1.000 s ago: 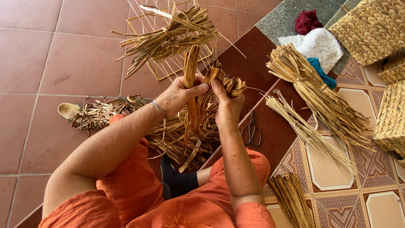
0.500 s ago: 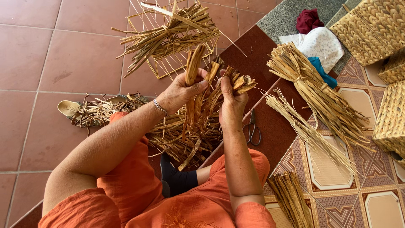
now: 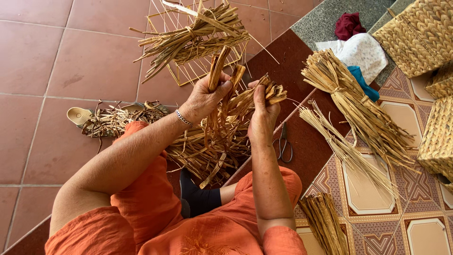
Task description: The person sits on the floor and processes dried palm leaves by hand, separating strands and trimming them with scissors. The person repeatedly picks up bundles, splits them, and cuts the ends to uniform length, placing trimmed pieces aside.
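My left hand (image 3: 206,97) grips a handful of dried brown reed strips (image 3: 218,71) that stick up above its fingers. My right hand (image 3: 262,111) holds another bunch of the same strips (image 3: 271,89), bent over to the right. Both bunches rise from a loose heap of dried strips (image 3: 207,151) lying across my lap and the floor. A thin bracelet sits on my left wrist. I wear orange clothes.
A wire frame (image 3: 188,71) with a tied bundle of reeds (image 3: 193,35) lies ahead. More tied bundles (image 3: 358,108) lie right, one (image 3: 325,222) by my knee. Scissors (image 3: 283,144) rest on the dark step. Woven baskets (image 3: 420,33) stand far right, beside cloths (image 3: 361,49). A sandal (image 3: 78,115) lies left.
My hands have risen slightly and spread apart, separating the strips into two bunches; the left bunch now stands more upright.
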